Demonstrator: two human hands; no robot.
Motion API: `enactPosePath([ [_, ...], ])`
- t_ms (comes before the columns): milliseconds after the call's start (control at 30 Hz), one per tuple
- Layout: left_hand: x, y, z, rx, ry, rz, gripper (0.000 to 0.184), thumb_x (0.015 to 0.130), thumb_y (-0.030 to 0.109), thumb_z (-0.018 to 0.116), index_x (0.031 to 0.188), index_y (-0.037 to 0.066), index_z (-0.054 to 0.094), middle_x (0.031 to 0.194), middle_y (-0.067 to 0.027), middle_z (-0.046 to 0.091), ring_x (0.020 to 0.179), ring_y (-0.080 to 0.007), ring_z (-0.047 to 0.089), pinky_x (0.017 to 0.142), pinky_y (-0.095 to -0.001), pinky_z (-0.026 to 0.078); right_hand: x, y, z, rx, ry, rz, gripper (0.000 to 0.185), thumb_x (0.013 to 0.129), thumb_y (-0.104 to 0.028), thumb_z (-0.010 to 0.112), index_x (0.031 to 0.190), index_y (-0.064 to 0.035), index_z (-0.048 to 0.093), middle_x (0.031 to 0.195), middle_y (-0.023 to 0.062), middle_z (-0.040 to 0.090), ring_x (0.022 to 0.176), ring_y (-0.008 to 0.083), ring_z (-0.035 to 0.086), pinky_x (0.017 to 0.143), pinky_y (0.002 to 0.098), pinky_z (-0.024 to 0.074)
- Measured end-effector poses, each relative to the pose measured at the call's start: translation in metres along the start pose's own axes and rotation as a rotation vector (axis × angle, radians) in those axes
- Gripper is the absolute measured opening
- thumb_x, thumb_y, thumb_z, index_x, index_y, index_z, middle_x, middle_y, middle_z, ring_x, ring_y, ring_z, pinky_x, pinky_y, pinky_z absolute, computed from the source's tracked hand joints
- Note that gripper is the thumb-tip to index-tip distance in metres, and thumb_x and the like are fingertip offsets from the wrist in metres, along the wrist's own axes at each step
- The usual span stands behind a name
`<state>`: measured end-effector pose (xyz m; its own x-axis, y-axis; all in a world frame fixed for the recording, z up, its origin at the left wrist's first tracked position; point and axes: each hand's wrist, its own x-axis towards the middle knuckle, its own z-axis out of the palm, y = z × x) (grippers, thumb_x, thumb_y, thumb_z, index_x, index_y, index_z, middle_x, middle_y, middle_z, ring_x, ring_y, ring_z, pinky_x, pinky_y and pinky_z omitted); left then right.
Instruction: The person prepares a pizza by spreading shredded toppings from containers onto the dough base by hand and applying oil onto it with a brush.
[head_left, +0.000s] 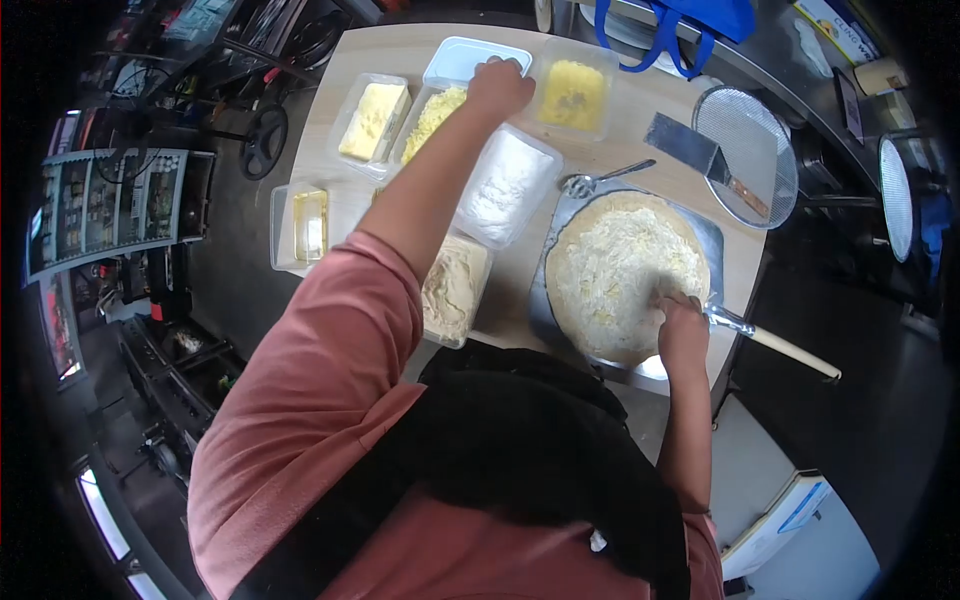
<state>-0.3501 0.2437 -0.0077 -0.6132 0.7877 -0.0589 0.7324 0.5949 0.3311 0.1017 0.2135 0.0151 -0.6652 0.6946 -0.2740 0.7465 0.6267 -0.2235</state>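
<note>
Left hand (501, 90), right hand (683, 318): well apart.
We see topped dough (615, 265) below the right, pale tub (456, 60) below the left (either's grip, we can't tell).

A working kitchen, by its food and tools.
On the bench (512, 287) sit plastic tubs (281, 235), with white powder (505, 187) in one and yellow shreds (440, 108) in another; at the bench's right side, a metal peel (714, 245) with a pale handle (785, 350) bears a round of dough (622, 255), near a round mesh screen (755, 115) and a flat scraper (685, 142). Past the bench's far right edge, a metal counter (768, 62) carries a box lettered "CLING W" (838, 28); well left of the bench stand crowded shelves (120, 154).
</note>
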Motion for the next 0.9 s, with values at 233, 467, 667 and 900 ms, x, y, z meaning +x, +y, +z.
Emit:
enactPosePath([
  [233, 0.014, -0.017, 0.006, -0.188, -0.365, 0.125, 0.034, 0.092, 0.024, 0.058, 0.117, 0.002, 0.067, 0.108, -0.0215, 0.069, 0.101, -0.0341, 0.065, 0.093, -0.0388, 0.049, 0.158, -0.103, -0.052, 0.103, 0.354, -0.409, 0.023, 0.080, -0.021, 0.072, 0.095, -0.0049, 0.064, 0.094, 0.0130, 0.064, 0.090, 0.0315, 0.063, 0.078, 0.0417, 0.0521],
  [467, 0.006, -0.030, 0.019, -0.370, -0.366, 0.260, 0.025, 0.092, 0.009, 0.056, 0.112, -0.001, 0.067, 0.104, -0.0146, 0.071, 0.097, -0.0233, 0.066, 0.087, -0.0326, 0.050, 0.266, -0.172, -0.035, -0.331, 0.035, -0.548, 0.018, 0.082, -0.021, 0.068, 0.094, -0.0078, 0.066, 0.089, 0.0082, 0.071, 0.086, 0.0239, 0.071, 0.074, 0.0387, 0.0561],
  [667, 0.003, -0.021, 0.021, -0.509, -0.355, 0.089, 0.023, 0.092, 0.009, 0.054, 0.107, -0.001, 0.068, 0.101, -0.0156, 0.071, 0.091, -0.0241, 0.067, 0.085, -0.0329, 0.051, 0.263, -0.169, -0.037, -0.232, 0.189, -0.645, 0.014, 0.082, -0.020, 0.065, 0.088, -0.0077, 0.066, 0.085, 0.0121, 0.071, 0.081, 0.0280, 0.071, 0.071, 0.0413, 0.0565],
  [900, 0.006, 0.001, 0.010, -0.341, 0.180, 0.318, 0.026, 0.084, 0.012, 0.065, 0.109, 0.003, 0.067, 0.101, -0.0196, 0.067, 0.098, -0.0341, 0.065, 0.086, -0.0400, 0.052, 0.206, -0.072, -0.076, 0.542, 0.686, 0.068, 0.023, 0.094, -0.021, 0.059, 0.088, 0.0004, 0.062, 0.074, 0.0179, 0.065, 0.069, 0.0276, 0.066, 0.063, 0.0400, 0.0488],
])
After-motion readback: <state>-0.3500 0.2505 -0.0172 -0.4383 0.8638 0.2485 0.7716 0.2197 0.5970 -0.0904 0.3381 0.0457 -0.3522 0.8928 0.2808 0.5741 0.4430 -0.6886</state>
